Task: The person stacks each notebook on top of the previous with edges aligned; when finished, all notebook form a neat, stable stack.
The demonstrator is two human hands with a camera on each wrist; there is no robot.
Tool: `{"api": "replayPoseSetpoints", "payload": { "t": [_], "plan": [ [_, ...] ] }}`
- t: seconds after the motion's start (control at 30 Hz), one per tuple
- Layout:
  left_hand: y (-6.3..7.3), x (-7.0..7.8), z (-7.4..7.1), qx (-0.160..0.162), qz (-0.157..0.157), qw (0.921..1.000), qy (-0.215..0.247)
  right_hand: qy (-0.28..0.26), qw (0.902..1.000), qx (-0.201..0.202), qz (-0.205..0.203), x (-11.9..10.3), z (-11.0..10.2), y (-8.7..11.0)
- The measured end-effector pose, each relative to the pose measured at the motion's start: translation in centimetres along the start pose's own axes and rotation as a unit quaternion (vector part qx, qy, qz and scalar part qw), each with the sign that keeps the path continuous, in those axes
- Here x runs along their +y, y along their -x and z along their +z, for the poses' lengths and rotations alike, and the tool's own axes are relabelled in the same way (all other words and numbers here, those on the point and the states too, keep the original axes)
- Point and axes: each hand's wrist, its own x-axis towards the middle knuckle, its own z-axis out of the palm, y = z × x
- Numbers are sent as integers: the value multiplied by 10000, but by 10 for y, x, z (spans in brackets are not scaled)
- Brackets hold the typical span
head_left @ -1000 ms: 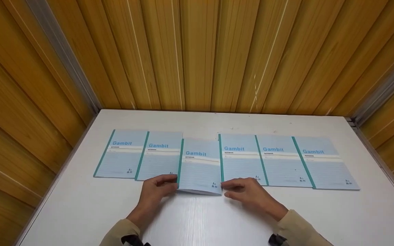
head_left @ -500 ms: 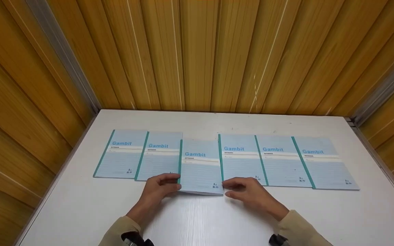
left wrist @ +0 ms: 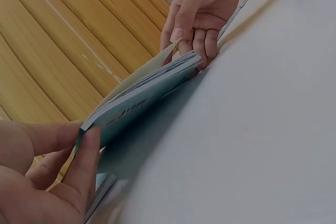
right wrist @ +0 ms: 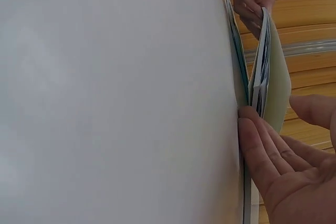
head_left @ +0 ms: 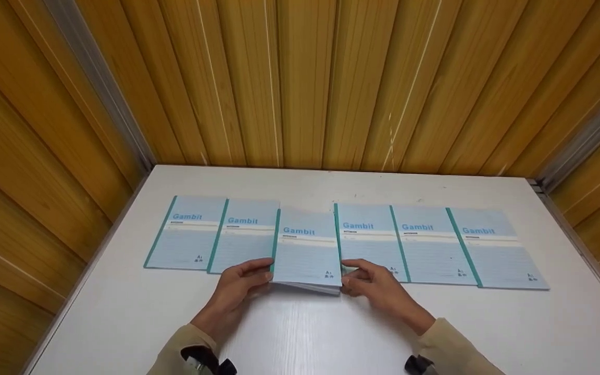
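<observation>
Notebook was between left hand and right hand | left pinched spine edge, right gripped opposite edge | cover was pale blue, spine green, near edge tilted up

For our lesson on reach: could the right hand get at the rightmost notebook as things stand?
Probably yes: nothing covers the rightmost notebook and the tabletop in front looks free, though the right hand is at the raised notebook.

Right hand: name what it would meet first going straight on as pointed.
The right hand would first meet the light-blue, green-spined paper notebook third from the left, at its right edge; whether they touch is unclear.
</observation>
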Motion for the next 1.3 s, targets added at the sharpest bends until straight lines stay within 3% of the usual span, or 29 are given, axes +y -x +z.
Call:
{"api": "replayPoseSetpoints", "payload": {
  "t": [0.2,0.37,0.53,0.63,0.8,1.07,1.3],
  "plan": [
    [-2,1,0,-51,-150,9974,699,-280,9991,64,326,-1,2,-2],
    [-2,0,-1,-186,-58,9969,761,-805,9961,76,368,-2,5,-2],
    [-1,-2,0,-85,185,9993,314,-947,9944,393,239,-3,7,-3],
    [0,-3,1,43,453,9986,-277,-628,9965,542,67,-3,9,-4],
    [2,-4,3,255,819,9905,-1073,-94,9969,746,-230,-3,12,-7],
    [-1,0,7,407,1147,9815,-1481,-43,9952,861,-463,-5,9,-7],
    [-7,3,16,288,1383,9792,-1459,59,9925,1101,-524,-7,-3,-6]
  ]
}}
